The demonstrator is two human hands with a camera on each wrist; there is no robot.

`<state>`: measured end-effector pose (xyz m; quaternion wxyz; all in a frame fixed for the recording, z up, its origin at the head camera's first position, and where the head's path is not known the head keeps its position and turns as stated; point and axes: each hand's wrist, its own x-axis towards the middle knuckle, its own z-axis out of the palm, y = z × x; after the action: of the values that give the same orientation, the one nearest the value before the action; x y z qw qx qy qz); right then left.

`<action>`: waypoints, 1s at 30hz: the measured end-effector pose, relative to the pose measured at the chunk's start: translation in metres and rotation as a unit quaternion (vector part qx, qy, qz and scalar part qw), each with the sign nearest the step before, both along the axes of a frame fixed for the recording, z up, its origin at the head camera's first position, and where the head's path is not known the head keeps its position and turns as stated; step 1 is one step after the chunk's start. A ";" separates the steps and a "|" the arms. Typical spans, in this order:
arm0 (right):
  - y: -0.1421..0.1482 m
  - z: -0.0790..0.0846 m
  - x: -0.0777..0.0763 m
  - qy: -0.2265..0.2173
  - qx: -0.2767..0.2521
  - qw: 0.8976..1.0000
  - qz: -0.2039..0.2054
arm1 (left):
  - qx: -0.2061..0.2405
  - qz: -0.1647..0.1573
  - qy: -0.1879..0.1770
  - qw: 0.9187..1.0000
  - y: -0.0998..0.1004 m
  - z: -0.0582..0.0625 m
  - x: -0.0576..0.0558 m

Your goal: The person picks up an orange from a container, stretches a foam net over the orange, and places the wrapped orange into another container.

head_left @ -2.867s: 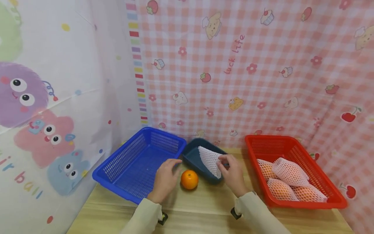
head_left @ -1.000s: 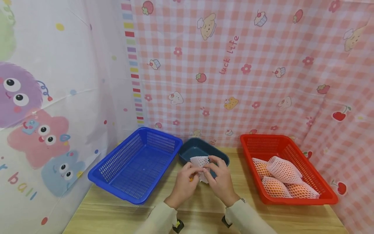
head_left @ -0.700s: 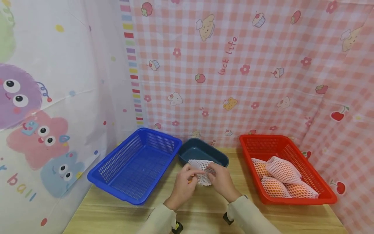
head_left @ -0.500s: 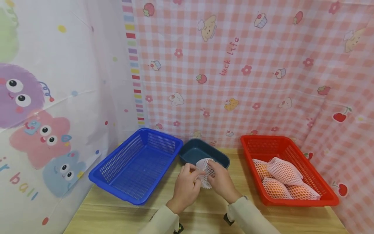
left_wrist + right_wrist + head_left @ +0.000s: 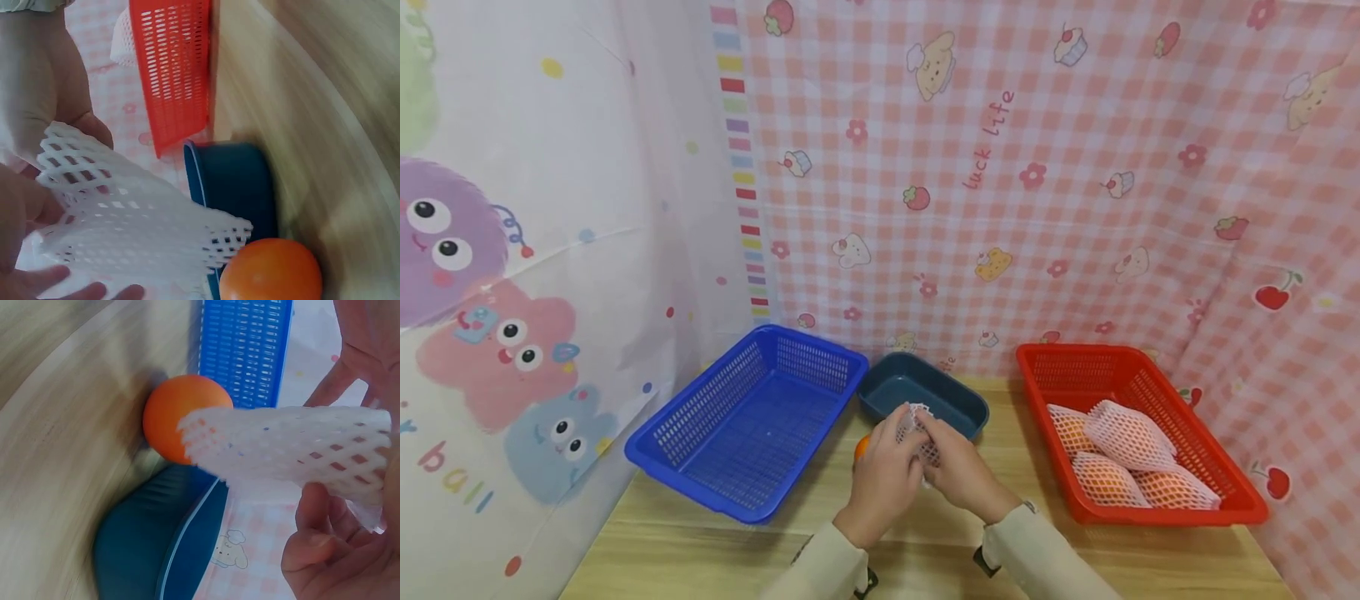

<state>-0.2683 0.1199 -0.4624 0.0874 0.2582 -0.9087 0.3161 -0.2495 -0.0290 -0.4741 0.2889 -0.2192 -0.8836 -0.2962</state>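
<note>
A white foam fruit net (image 5: 929,452) is between both hands, above the table and in front of the dark teal tray (image 5: 895,390). My left hand (image 5: 882,479) grips its near left side, and my right hand (image 5: 964,475) grips the right side. In the right wrist view the right thumb sits at the wide end of the foam net (image 5: 281,450), whose other end points down toward a bare orange (image 5: 181,419). That orange (image 5: 861,447) rests on the table, partly hidden behind the left hand in the head view. Fingertips are partly hidden behind the net.
A blue basket (image 5: 767,433) with nothing in it stands left. On the right, a red basket (image 5: 1150,521) holds several net-wrapped oranges (image 5: 1127,435). Patterned cloths hang behind and at the left of the wooden table (image 5: 685,550).
The right hand has taken the net out of the teal tray and brought it to the left hand. Since then both hands have worked round the net, turning its opening; the orange stays on the table.
</note>
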 end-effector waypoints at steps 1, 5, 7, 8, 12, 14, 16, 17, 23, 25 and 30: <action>0.000 0.000 0.000 0.000 0.001 1.000 0.004 | 0.001 0.001 -0.001 1.000 0.000 0.001 0.000; 0.000 0.000 0.000 0.000 -0.007 1.000 0.015 | 0.063 0.003 -0.076 0.995 -0.002 0.001 -0.004; 0.000 -0.001 0.001 0.004 -0.012 1.000 0.013 | 0.116 -0.001 -0.123 0.986 -0.005 0.000 -0.006; 0.001 -0.001 0.001 0.007 -0.015 1.000 0.008 | 0.141 -0.003 -0.142 0.980 -0.006 -0.001 -0.007; 0.005 -0.006 0.000 0.027 -0.019 0.999 -0.018 | 0.236 -0.042 -0.181 0.954 -0.011 -0.005 -0.010; 0.007 -0.009 -0.001 0.034 -0.022 0.999 -0.028 | 0.284 -0.073 -0.195 0.936 -0.014 -0.007 -0.011; 0.008 -0.012 -0.001 0.036 -0.026 0.999 -0.030 | 0.327 -0.099 -0.207 0.917 -0.016 -0.009 -0.013; 0.009 -0.013 -0.002 0.032 -0.032 0.999 -0.027 | 0.350 -0.111 -0.214 0.905 -0.017 -0.010 -0.013; 0.012 -0.016 -0.002 -0.059 -0.128 0.990 0.031 | 0.482 -0.180 -0.283 0.809 -0.018 -0.009 -0.012; 0.012 -0.016 -0.001 -0.073 -0.153 0.985 0.042 | 0.518 -0.202 -0.308 0.772 -0.018 -0.008 -0.011; 0.012 -0.020 -0.002 -0.045 -0.165 0.985 0.032 | 0.530 -0.217 -0.314 0.757 -0.019 -0.007 -0.013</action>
<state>-0.2699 0.1318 -0.4820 0.0773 0.2544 -0.8385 0.4756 -0.2623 -0.0481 -0.4812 -0.0070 -0.1121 -0.5555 -0.8239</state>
